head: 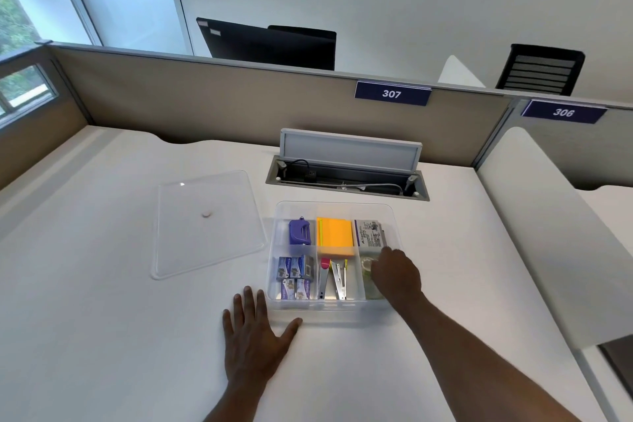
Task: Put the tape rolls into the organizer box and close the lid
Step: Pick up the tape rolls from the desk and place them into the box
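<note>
A clear plastic organizer box [337, 310] stands open on the white desk, divided into several compartments. In its front right compartment lie clear tape rolls [367, 265]. My right hand [395, 272] reaches into that compartment and covers most of the rolls; its fingers curl down onto a roll, though I cannot tell whether they grip it. My left hand [251, 336] lies flat on the desk, fingers spread, with the thumb touching the box's front left corner. The clear lid [207, 223] lies flat on the desk, left of the box.
The box also holds a purple punch [300, 232], orange sticky notes [334, 233], staple boxes [294, 276], staple removers [334, 279] and a labelled pack [370, 233]. An open cable hatch [346, 175] sits behind the box. A partition wall runs along the desk's far edge.
</note>
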### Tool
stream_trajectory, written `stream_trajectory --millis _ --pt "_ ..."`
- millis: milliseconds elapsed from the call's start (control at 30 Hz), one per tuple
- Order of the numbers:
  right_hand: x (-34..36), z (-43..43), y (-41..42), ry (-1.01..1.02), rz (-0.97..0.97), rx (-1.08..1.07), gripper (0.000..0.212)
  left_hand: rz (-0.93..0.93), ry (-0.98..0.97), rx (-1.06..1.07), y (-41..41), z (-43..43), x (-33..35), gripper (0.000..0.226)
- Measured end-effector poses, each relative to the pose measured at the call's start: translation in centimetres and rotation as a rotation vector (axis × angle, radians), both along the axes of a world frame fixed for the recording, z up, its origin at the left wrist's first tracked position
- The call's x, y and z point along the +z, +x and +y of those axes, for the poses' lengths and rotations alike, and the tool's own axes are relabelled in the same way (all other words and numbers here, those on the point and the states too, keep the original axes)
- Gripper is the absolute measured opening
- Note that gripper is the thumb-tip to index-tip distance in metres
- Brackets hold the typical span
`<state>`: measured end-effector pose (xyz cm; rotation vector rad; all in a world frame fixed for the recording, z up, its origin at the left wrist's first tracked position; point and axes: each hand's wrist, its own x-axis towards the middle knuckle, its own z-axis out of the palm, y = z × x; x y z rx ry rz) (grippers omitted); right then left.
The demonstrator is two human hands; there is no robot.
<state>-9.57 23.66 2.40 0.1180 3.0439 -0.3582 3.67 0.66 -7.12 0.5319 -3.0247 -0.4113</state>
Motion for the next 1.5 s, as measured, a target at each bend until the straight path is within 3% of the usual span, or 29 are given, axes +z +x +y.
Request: stream_trajectory --millis 200,500,667,1067,1500 --pt "0.9 0.3 0.6 0.182 -0.273 0.059 0.033 -0.004 -0.001 -0.001 0.0 -0.1 0.0 0.103" --pt "0.3 0.0 1.0 0.226 -0.273 0.098 0.032 -0.002 0.01 0.0 0.0 -0.1 0.0 0.103" --pt "0.7 -0.8 0.7 0.124 -0.208 0.049 0.033 -0.007 0.003 0.003 0.0 -0.1 0.0 0.102" --pt "0.1 -0.9 0.8 -0.156 -0.285 -0.028 0.046 -0.009 -0.009 -0.001 -0.1 -0.1 -0.1 0.101" --pt "0.2 -0.2 0.7 -0.185 -0.35 -0.031 0.05 -0.001 -0.008 -0.002 0.0 -0.1 0.0 0.101"
